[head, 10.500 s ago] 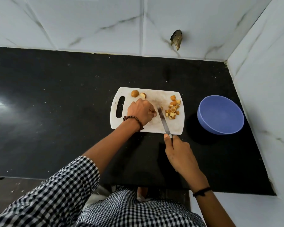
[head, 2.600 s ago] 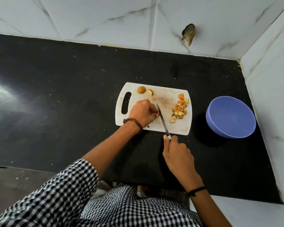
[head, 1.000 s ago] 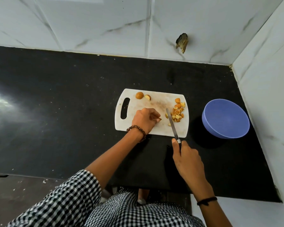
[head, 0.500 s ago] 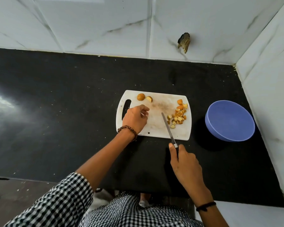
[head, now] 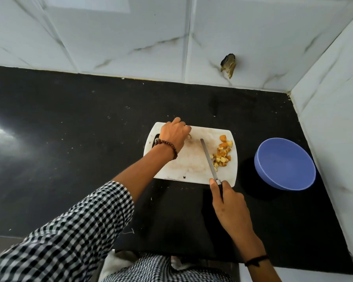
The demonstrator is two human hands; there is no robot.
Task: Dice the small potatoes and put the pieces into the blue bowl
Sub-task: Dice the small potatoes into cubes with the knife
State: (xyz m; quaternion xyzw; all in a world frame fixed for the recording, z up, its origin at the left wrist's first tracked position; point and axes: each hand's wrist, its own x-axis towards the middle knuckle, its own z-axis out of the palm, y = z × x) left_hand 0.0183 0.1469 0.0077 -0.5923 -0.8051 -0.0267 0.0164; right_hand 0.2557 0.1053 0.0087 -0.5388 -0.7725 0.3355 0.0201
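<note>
1. Nearest the camera, a black-and-white checked sleeve (head: 69, 231) covers the left arm, and a thin dark band (head: 255, 261) circles the right wrist.
2. The right grip (head: 230, 204) is curled round the dark handle of a knife (head: 209, 159), just off the near edge of the cutting board (head: 192, 165).
3. The blade runs away from the person across the board and tilts slightly left. Its right side is just beside the potato pieces (head: 222, 155).
4. Those pieces (yellow flesh, brown skin) lie in a loose heap along the board's right edge.
5. The white board sits on the black surface (head: 69, 129), right of centre.
6. The blue bowl (head: 284, 163) stands near the surface's right edge, apart from the board and close to the side wall.
7. The left grip (head: 174, 135), with a bead bracelet (head: 167, 146) at its wrist, is over the board's far left corner and hides most of the handle slot. Its fingers curl downward, and I cannot tell whether they pinch anything. A pale scrap (head: 189, 136) shows just beside them.
8. Farthest off, a white marbled tile wall (head: 130, 37) has a dark ragged hole (head: 228, 66).
</note>
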